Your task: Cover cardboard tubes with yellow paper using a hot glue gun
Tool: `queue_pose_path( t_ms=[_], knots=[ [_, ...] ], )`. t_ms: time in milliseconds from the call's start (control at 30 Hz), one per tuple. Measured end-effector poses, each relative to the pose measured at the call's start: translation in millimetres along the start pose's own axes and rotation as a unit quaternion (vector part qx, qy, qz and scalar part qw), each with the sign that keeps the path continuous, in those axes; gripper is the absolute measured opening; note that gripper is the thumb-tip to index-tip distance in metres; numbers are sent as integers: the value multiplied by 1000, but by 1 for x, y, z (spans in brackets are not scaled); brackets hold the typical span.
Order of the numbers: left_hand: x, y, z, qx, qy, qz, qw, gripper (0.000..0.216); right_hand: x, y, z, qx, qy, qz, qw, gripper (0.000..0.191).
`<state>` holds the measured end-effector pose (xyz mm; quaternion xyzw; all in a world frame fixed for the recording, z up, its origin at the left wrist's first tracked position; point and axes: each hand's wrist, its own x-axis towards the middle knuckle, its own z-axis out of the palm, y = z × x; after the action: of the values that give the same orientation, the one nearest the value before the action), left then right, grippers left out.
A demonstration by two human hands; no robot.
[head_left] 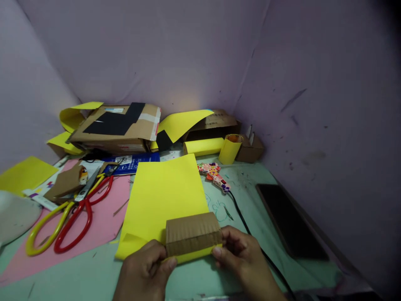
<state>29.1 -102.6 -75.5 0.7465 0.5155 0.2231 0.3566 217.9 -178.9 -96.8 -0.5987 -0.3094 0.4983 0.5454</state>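
Note:
A folded piece of brown cardboard [193,232] rests on the near edge of a yellow paper sheet [164,188]. The paper's near edge is bent up along the cardboard's front. My left hand [147,267] pinches the paper and cardboard at the left end, thumb in front. At the right end my right hand [239,255] grips both between thumb and fingers. Beyond the sheet lies a flower-patterned glue gun [216,177], partly covered by the paper. Red-handled scissors [84,213] and yellow-handled scissors [50,228] lie to the left on pink paper [106,225].
A taped cardboard box [119,125] stands at the back against the wall. Two yellow-wrapped tubes, one lying [203,146] and one upright [231,149], are behind the sheet. A dark phone-like slab [291,221] lies on the right. A black cord [241,215] runs past my right hand.

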Motion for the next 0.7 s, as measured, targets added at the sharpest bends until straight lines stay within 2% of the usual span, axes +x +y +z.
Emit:
queue_pose_path(
  t_ms=[167,333,500,700],
  knots=[
    [2,7,-4,31,-29,-28,999,28,-1,-4,3,-17,39,12,999,11],
    [2,6,-5,39,-32,-26,998,27,0,-9,4,23,45,23,998,11],
    [2,2,-8,36,-72,-29,996,28,1,-10,4,32,46,27,998,10],
    [0,1,-3,9,-15,17,1000,27,0,-6,2,4,42,11,999,7]
  ],
)
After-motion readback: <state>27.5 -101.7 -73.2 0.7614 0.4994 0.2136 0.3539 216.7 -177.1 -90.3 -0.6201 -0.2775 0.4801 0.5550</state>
